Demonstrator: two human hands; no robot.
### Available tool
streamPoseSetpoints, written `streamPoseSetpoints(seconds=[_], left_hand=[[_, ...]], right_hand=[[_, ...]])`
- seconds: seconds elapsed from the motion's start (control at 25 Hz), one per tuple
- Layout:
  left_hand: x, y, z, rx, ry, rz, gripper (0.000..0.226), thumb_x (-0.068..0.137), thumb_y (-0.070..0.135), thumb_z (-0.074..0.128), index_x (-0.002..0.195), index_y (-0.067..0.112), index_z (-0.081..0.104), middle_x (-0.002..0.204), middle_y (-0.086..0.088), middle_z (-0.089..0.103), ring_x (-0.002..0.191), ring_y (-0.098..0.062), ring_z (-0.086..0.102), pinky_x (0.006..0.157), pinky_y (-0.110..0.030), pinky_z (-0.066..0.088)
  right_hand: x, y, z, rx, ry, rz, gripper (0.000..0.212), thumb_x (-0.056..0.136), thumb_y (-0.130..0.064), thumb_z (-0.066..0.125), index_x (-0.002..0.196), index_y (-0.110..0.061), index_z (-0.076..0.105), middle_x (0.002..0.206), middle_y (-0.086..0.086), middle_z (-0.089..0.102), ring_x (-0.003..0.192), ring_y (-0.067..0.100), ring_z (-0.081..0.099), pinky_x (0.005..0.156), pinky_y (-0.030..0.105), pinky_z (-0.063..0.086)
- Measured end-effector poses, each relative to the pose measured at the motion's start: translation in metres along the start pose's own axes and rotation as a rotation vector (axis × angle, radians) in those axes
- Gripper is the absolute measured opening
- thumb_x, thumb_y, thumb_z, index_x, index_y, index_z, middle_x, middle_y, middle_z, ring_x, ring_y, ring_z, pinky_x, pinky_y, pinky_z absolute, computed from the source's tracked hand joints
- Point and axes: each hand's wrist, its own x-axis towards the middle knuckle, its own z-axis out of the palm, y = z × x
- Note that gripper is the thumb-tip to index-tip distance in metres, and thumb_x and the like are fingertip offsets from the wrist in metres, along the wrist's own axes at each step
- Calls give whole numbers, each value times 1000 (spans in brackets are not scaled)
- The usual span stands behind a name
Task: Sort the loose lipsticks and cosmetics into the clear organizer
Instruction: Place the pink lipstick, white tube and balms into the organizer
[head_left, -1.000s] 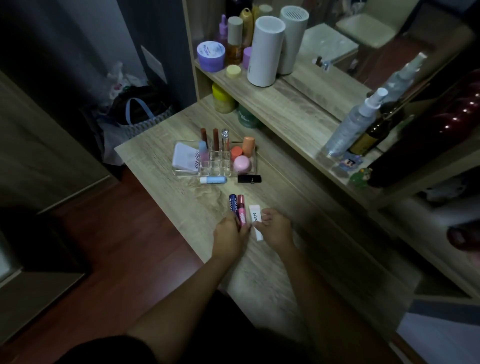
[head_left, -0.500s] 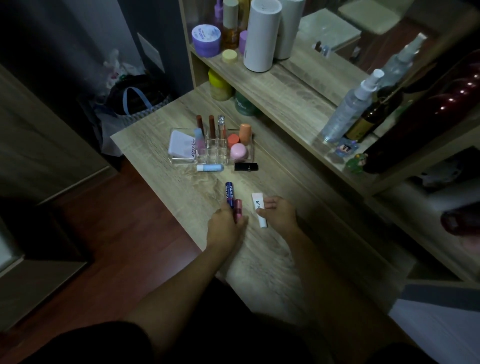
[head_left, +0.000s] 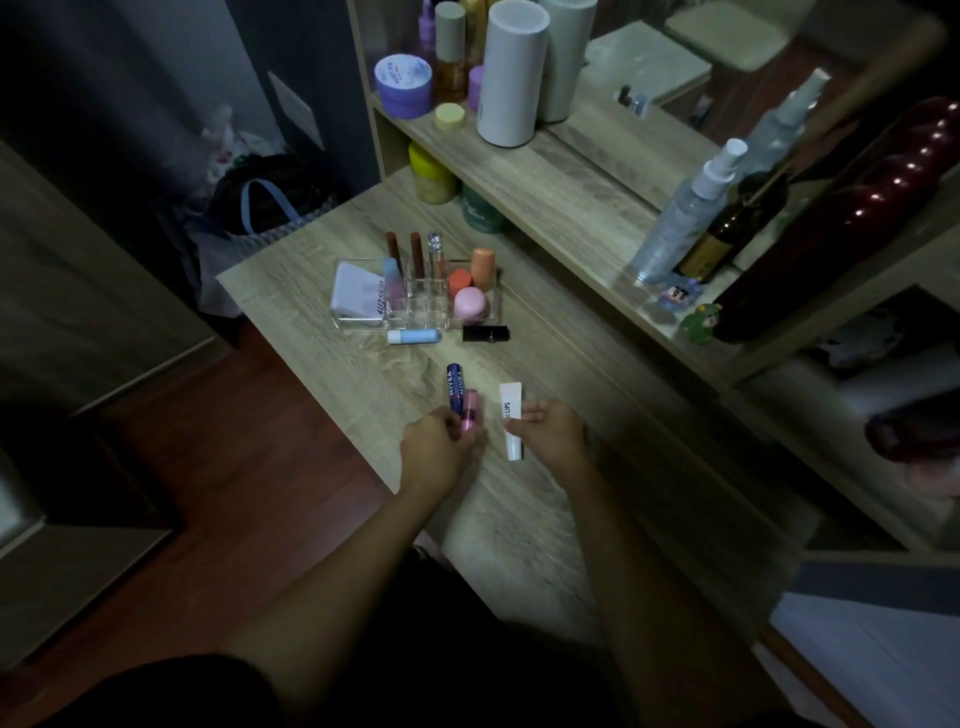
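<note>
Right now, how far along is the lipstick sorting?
Partly done: the clear organizer already holds several upright tubes and round pots. In hand: the left hand grips a pink lip balm; the right hand pinches a white lip tube. Left: the blue Nivea stick, light blue balm, black lipstick.

Wooden table (head_left: 322, 364): clear organizer (head_left: 415, 306), blue balm (head_left: 414, 336), black lipstick (head_left: 484, 333)

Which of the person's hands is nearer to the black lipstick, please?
Right. The right hand, on the white lip tube, sits just below the black lipstick; the left hand lies farther down-left.
</note>
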Motion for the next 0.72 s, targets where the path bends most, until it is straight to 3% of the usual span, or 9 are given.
streamPoseSetpoints(seconds=[0.12, 0.24, 0.32, 0.4, 0.52, 0.64, 0.72], left_hand=[[16, 12, -31, -150, 75, 70, 12, 77, 18, 72, 83, 16, 62, 69, 3, 67, 61, -7, 62, 62, -12, 47], [43, 30, -66, -244, 146, 140, 30, 73, 8, 71, 94, 20, 54, 69, 16, 59, 56, 8, 58, 51, 3, 39], [63, 39, -85, -277, 200, 187, 26, 75, 8, 69, 93, 19, 53, 75, 8, 64, 65, 4, 62, 53, -1, 44], [83, 43, -99, -268, 257, 233, 10, 83, 17, 65, 86, 16, 55, 85, -5, 70, 76, -9, 65, 63, -13, 50], [107, 43, -109, -221, 263, 292, 10, 87, 22, 61, 91, 13, 61, 92, -11, 71, 84, -17, 68, 76, -31, 56], [120, 43, -105, -82, 297, 344, 19, 86, 17, 64, 100, 4, 65, 94, -11, 70, 86, -21, 66, 80, -34, 55], [128, 41, -100, -18, 305, 364, 20, 85, 14, 65, 102, 2, 65, 94, -13, 68, 86, -23, 64, 80, -34, 53]], right_hand=[[3, -23, 5, 145, -41, -113, 34, 78, -8, 73, 110, -3, 64, 98, 8, 69, 79, 9, 64, 67, 15, 50], [11, -59, 11, 232, -45, -238, 27, 81, -12, 69, 108, -11, 65, 92, -3, 70, 78, -1, 63, 62, 10, 48], [19, -84, 15, 237, -34, -316, 25, 83, -15, 67, 108, -16, 64, 88, -12, 68, 80, -8, 63, 58, 7, 50], [29, -104, 21, 237, -17, -383, 21, 85, -15, 65, 105, -19, 64, 91, -10, 69, 81, -7, 64, 58, 4, 49], [47, -124, 32, 195, 10, -446, 16, 87, -15, 61, 102, -21, 64, 97, -6, 69, 83, -5, 65, 65, 10, 50], [63, -127, 47, 157, 49, -453, 18, 87, -14, 61, 105, -17, 64, 99, -6, 67, 76, -14, 60, 60, 7, 49], [72, -125, 56, 107, 75, -445, 19, 86, -13, 63, 105, -15, 64, 102, 0, 69, 80, -7, 62, 66, 9, 50]])
